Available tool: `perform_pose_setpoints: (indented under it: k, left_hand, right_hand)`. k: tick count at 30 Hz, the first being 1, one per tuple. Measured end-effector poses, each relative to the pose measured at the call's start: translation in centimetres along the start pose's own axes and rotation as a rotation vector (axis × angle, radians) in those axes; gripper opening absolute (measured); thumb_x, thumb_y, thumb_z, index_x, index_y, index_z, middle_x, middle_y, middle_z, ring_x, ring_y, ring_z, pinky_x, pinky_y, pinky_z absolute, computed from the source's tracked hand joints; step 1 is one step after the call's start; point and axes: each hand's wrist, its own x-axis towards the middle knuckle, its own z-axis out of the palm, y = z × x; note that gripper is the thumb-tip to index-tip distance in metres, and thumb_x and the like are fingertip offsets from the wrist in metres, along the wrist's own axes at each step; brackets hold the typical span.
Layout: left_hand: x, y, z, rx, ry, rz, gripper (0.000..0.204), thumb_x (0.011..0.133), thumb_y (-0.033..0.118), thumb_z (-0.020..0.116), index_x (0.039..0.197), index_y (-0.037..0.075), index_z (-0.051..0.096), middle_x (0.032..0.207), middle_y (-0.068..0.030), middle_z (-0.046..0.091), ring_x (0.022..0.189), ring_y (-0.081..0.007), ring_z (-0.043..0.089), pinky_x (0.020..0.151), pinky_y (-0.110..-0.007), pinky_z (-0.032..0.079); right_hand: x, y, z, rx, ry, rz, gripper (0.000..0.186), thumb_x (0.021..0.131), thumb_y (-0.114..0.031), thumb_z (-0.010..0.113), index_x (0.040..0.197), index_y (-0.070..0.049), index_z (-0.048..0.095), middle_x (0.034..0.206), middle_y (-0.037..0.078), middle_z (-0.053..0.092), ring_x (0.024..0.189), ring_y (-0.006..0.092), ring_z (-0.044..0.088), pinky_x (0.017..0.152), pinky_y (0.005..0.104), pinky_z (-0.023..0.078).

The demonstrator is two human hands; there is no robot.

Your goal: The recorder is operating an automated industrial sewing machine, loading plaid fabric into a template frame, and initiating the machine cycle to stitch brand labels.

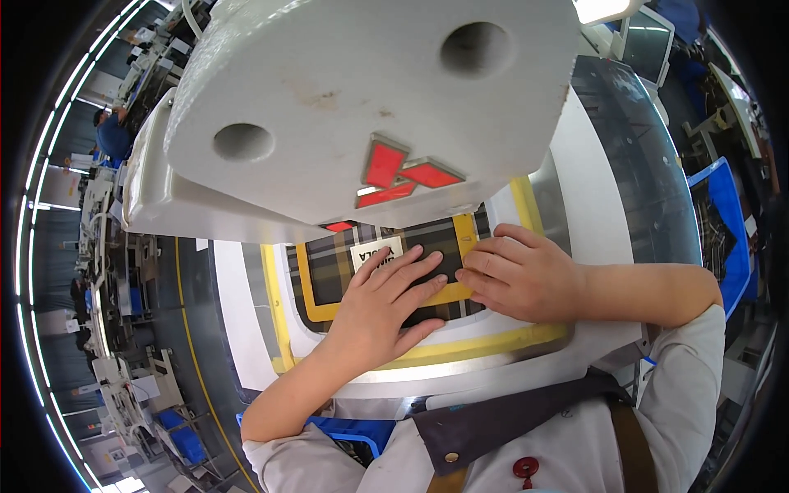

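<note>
Under the white head of an industrial sewing machine (329,90) lies dark plaid fabric (327,275). A flat yellow frame (324,313) rests on top of it. Inside the frame sits a small white printed label (362,256). My left hand (367,316) lies over the frame's near bar with its fingers spread, the fingertips on the fabric and at the label's edge. On the frame's right bar, my right hand (526,278) rests palm down with slightly bent fingers. Neither hand appears to hold anything. The needle area is hidden behind the machine head.
Yellow strips (460,349) border the opening in the white work surface (604,246). A blue bin (723,222) stands at the right, and another blue container (337,431) is below the table's front edge. Workbenches and a person (113,134) are farther off at the left.
</note>
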Motion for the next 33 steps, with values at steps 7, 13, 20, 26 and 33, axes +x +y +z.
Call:
perform_pose_setpoints:
  k: [7, 13, 20, 26, 33]
  left_hand:
    - [1.3, -1.3, 0.1, -0.01, 0.035, -0.02, 0.044, 0.076, 0.028, 0.073, 0.114, 0.01, 0.062, 0.132, -0.0062, 0.054, 0.126, -0.0278, 0.047, 0.108, -0.047, 0.031]
    - [2.2, -2.4, 0.0, 0.004, 0.077, -0.028, 0.043, 0.077, 0.028, 0.072, 0.114, 0.009, 0.063, 0.129, -0.008, 0.056, 0.114, -0.0292, 0.053, 0.1, -0.043, 0.036]
    - [2.8, -3.4, -0.2, -0.003, 0.053, -0.159, 0.044, 0.078, 0.033, 0.072, 0.113, 0.006, 0.065, 0.117, -0.0152, 0.06, 0.106, -0.0342, 0.054, 0.098, -0.043, 0.037]
    - [3.0, -4.5, 0.7, 0.105, 0.023, -0.207, 0.048, 0.078, 0.037, 0.072, 0.111, 0.002, 0.065, 0.115, -0.02, 0.058, 0.107, -0.0398, 0.051, 0.097, -0.045, 0.039]
    - [2.6, -4.2, 1.1, 0.081, 0.082, -0.173, 0.05, 0.08, 0.037, 0.07, 0.115, 0.002, 0.062, 0.119, -0.0205, 0.056, 0.11, -0.041, 0.05, 0.097, -0.044, 0.039]
  right_hand:
    - [0.3, 2.3, 0.5, -0.012, 0.058, -0.057, 0.022, 0.075, -0.011, 0.061, 0.093, 0.001, 0.062, 0.098, 0.009, 0.06, 0.095, 0.0234, 0.058, 0.089, 0.0353, 0.047]
    - [0.8, 3.5, 0.6, -0.048, 0.09, -0.043, 0.021, 0.074, -0.009, 0.059, 0.091, 0.001, 0.062, 0.1, 0.011, 0.061, 0.098, 0.0241, 0.059, 0.088, 0.035, 0.047]
    - [1.6, 4.5, 0.3, -0.078, 0.063, 0.016, 0.018, 0.077, -0.009, 0.057, 0.093, -0.002, 0.064, 0.103, 0.009, 0.062, 0.099, 0.0227, 0.059, 0.091, 0.035, 0.046]
    - [1.5, 5.0, 0.3, -0.093, 0.063, 0.07, 0.019, 0.075, -0.008, 0.06, 0.092, -0.003, 0.065, 0.104, 0.007, 0.062, 0.099, 0.0222, 0.059, 0.091, 0.034, 0.046]
    - [1.7, 5.2, 0.2, 0.043, 0.059, 0.362, 0.02, 0.075, -0.017, 0.07, 0.092, -0.005, 0.067, 0.097, 0.006, 0.06, 0.097, 0.023, 0.057, 0.091, 0.036, 0.044]
